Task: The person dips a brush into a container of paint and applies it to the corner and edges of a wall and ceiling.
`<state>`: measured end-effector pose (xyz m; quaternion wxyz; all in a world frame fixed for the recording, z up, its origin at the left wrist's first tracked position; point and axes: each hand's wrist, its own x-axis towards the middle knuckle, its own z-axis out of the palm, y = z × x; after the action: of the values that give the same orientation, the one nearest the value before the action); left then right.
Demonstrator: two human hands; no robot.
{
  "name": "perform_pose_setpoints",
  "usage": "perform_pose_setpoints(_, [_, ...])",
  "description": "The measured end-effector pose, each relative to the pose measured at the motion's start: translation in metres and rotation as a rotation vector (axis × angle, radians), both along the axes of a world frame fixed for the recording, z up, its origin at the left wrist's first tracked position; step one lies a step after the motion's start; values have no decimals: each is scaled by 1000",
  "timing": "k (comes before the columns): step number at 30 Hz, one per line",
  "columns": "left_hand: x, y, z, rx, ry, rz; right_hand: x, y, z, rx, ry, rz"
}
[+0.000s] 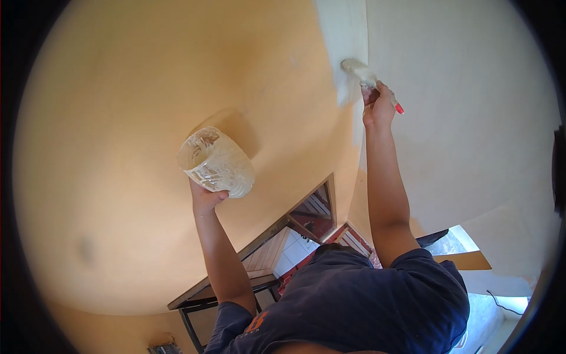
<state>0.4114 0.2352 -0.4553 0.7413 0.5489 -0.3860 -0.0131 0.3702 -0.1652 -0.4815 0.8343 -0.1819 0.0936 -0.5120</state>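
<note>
Overhead, a paintbrush [361, 74] meets the wall where white paint [345, 35] borders orange.
Right hand [377, 106] grips its red-tipped handle, bristles touching the white strip; left hand [206, 197] cups a paint-smeared plastic container [215, 162] from below, raised near the orange wall [130, 135]; a doorway [306, 215] lies farther off.

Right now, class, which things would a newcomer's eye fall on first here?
The brush in the raised right hand, its bristles on the white strip at top centre. Next, the paint-smeared tub held up by the left hand against the orange wall.
</note>
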Motion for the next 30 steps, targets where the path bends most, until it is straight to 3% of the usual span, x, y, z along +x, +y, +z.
perform_pose_setpoints(9, [-4,3,-6,-17,16,2,-14,39,-67,-205,443,-35])
perform_pose_setpoints(13, [-2,2,-5,4,-13,20,-24,31,-61,-199,571,-72])
perform_pose_setpoints(20, [-1,2,-1,17,1,18,5,20,26,-94,205,-57])
perform_pose_setpoints(21, [0,4,-3,26,13,16,1,20,30,-33,96,-26])
perform_pose_setpoints(25, [-3,6,-2,26,8,16,-3,31,13,-147,94,-66])
perform_pose_setpoints(28, [-1,7,-6,11,-6,35,1,47,-37,-236,320,-77])
perform_pose_setpoints(30, [-1,5,-6,4,-32,25,-13,43,-65,-267,562,66])
